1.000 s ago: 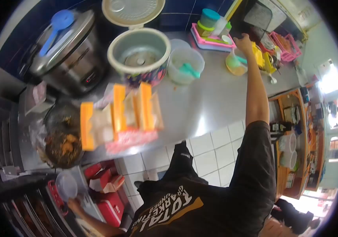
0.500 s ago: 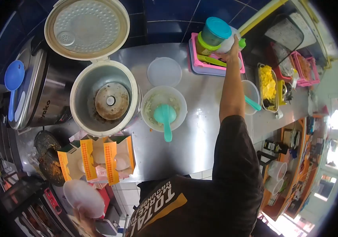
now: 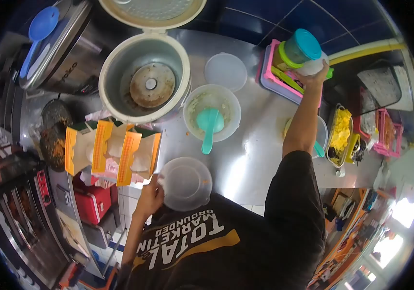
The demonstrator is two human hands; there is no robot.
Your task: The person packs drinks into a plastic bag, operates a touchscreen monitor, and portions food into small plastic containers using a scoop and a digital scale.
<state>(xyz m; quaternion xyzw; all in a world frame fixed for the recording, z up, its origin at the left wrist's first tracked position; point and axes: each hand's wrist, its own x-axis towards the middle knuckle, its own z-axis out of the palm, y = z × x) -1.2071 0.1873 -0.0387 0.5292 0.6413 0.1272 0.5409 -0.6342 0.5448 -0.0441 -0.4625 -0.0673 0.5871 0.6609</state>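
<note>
My left hand (image 3: 150, 197) grips the edge of a round translucent plastic lid (image 3: 186, 184), held in front of my shirt near the counter's front edge. On the far right, my right hand (image 3: 314, 77) is closed around a whitish rounded container (image 3: 314, 64) with a bright green end (image 3: 330, 73). A turquoise-lidded tub (image 3: 303, 46) and a pink basket (image 3: 275, 50) are beside that hand. Between my arms stands a translucent tub (image 3: 236, 113) of pale, chopped-looking food, with a turquoise ladle (image 3: 210, 126) in it. Another round lid (image 3: 225, 72) lies behind the tub.
An open rice cooker (image 3: 180, 72) stands at the back left. Several orange-edged paper boxes (image 3: 103, 145) hold white wrapped portions at the front left. Beyond my right arm are a bowl (image 3: 322, 133) and a tray of yellow food (image 3: 341, 130). A dark mortar (image 3: 56, 116) sits left.
My left hand has brought the lid from the lower left up and right, in front of my shirt. My right hand stays at the basket. The view has shifted.
</note>
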